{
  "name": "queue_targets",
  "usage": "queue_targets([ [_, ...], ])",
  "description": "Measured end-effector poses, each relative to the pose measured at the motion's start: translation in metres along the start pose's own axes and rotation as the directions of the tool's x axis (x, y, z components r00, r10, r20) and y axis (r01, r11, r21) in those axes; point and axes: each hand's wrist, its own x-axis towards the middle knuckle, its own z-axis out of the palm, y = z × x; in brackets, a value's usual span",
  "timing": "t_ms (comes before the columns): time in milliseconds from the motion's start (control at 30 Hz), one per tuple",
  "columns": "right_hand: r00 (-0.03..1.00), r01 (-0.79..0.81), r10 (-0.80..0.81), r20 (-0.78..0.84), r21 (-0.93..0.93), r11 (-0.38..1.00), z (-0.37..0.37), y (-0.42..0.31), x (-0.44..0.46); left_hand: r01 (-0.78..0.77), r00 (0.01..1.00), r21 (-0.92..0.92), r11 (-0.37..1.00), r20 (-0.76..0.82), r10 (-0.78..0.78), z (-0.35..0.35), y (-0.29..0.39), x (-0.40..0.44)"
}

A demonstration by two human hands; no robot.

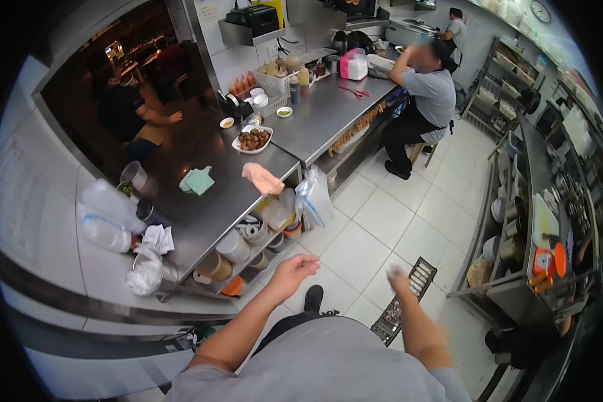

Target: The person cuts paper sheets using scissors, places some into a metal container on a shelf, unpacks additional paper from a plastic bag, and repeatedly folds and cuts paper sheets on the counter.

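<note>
My left hand (293, 276) is held out over the tiled floor with its fingers stretched forward and nothing in it. Smeared by motion, my right hand (400, 279) hangs above the floor beside the drain grate (419, 278); its fingers cannot be made out. Neither hand touches anything I can see. Nearest my left hand is the steel counter's lower shelf with white tubs (232, 246). On the counter (208, 221) lie an orange cloth (262, 178) and a green cloth (197, 181). A white dish of browned food pieces (253, 139) stands farther back, near two small sauce bowls.
A person in a grey shirt (435, 94) sits at the far counter, and another (454, 33) stands behind. Someone in dark clothes (127, 110) is beyond the serving opening. A plastic bag (313, 197) hangs at the counter's edge. At right, a steel shelf unit holds an orange scale (543, 262).
</note>
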Motion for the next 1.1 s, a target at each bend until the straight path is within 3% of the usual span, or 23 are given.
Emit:
queue_targets([
  [67, 0.952, -0.297, 0.263, -0.157, -0.266, 0.917, -0.029, 0.099, 0.010, -0.041, 0.997, -0.027, 0.999, 0.069, 0.043, 0.002, 0.020, 0.055],
  [133, 0.891, -0.454, 0.419, -0.178, -0.393, 0.799, -0.053, 0.141, -0.010, -0.103, 0.987, 0.048, 0.993, 0.131, 0.096, -0.002, 0.048, 0.119],
  [200, 0.845, -0.521, 0.506, -0.174, -0.486, 0.702, -0.068, 0.144, -0.026, -0.143, 0.976, 0.187, 0.972, 0.190, 0.107, 0.000, 0.070, 0.172],
  [300, 0.809, -0.544, 0.564, -0.166, -0.575, 0.611, -0.083, 0.127, -0.020, -0.130, 0.967, 0.195, 0.972, 0.240, 0.082, 0.008, 0.096, 0.244],
  [400, 0.822, -0.498, 0.546, -0.161, -0.666, 0.555, -0.104, 0.114, 0.023, -0.142, 0.944, 0.161, 0.977, 0.320, 0.084, 0.013, 0.105, 0.310],
  [467, 0.889, -0.355, 0.442, -0.123, -0.795, 0.492, -0.127, 0.104, 0.080, -0.098, 0.967, 0.150, 0.984, 0.250, 0.058, 0.017, 0.092, 0.351],
  [567, 0.996, 0.076, 0.026, 0.086, -0.961, 0.264, -0.173, 0.047, 0.224, -0.114, 0.994, 0.199, 0.973, 0.024, 0.111, -0.008, 0.091, 0.408],
  [600, 0.997, 0.066, -0.055, 0.046, -0.874, 0.481, -0.186, 0.017, 0.296, -0.127, 0.988, 0.233, 0.964, -0.054, 0.143, -0.025, 0.087, 0.426],
  [633, 0.987, -0.147, 0.138, -0.082, -0.113, 0.983, -0.191, -0.025, 0.376, -0.135, 0.975, 0.265, 0.955, -0.133, 0.175, -0.039, 0.094, 0.435],
  [667, 0.999, -0.031, 0.028, -0.044, -0.065, 0.997, -0.193, -0.070, 0.453, -0.033, 0.949, 0.241, 0.970, -0.296, 0.106, -0.058, 0.100, 0.440],
  [700, 0.997, 0.016, -0.021, -0.070, -0.069, 0.997, -0.170, -0.175, 0.480, 0.064, 0.893, 0.199, 0.978, -0.448, 0.033, -0.087, 0.119, 0.443],
  [733, 0.996, 0.079, -0.084, -0.034, -0.134, 0.988, -0.144, -0.273, 0.492, 0.083, 0.770, 0.375, 0.923, -0.612, 0.180, -0.123, 0.105, 0.455],
  [767, 0.961, 0.263, -0.276, -0.024, -0.235, 0.936, -0.122, -0.334, 0.514, 0.079, 0.655, 0.392, 0.917, -0.714, 0.249, -0.158, 0.107, 0.458],
  [800, 0.948, 0.317, -0.317, 0.030, -0.171, 0.933, -0.099, -0.393, 0.524, 0.158, 0.561, 0.468, 0.870, -0.768, 0.311, -0.206, 0.093, 0.467],
  [833, 0.899, 0.435, -0.427, 0.094, -0.081, 0.897, -0.071, -0.441, 0.522, 0.134, 0.492, 0.360, 0.923, -0.833, 0.254, -0.242, 0.089, 0.472],
  [867, 0.878, 0.470, -0.457, 0.143, -0.073, 0.880, -0.040, -0.493, 0.496, 0.242, 0.470, 0.315, 0.918, -0.866, 0.173, -0.266, 0.107, 0.470],
  [900, 0.843, 0.505, -0.491, 0.222, -0.009, 0.863, -0.016, -0.517, 0.493, 0.287, 0.432, 0.490, 0.823, -0.833, 0.345, -0.296, 0.101, 0.477],
  [967, 0.801, 0.512, -0.492, 0.342, 0.037, 0.858, 0.029, -0.530, 0.484, 0.446, 0.499, 0.510, 0.735, -0.824, 0.268, -0.332, 0.111, 0.490],
  [1067, 0.712, 0.439, -0.318, 0.626, -0.043, 0.897, 0.081, -0.510, 0.466, 0.555, 0.557, 0.648, 0.522, -0.755, 0.346, -0.379, 0.086, 0.511],
  [1100, 0.643, 0.442, -0.264, 0.719, -0.067, 0.894, 0.098, -0.509, 0.462, 0.572, 0.580, 0.597, 0.563, -0.779, 0.237, -0.393, 0.090, 0.517],
])
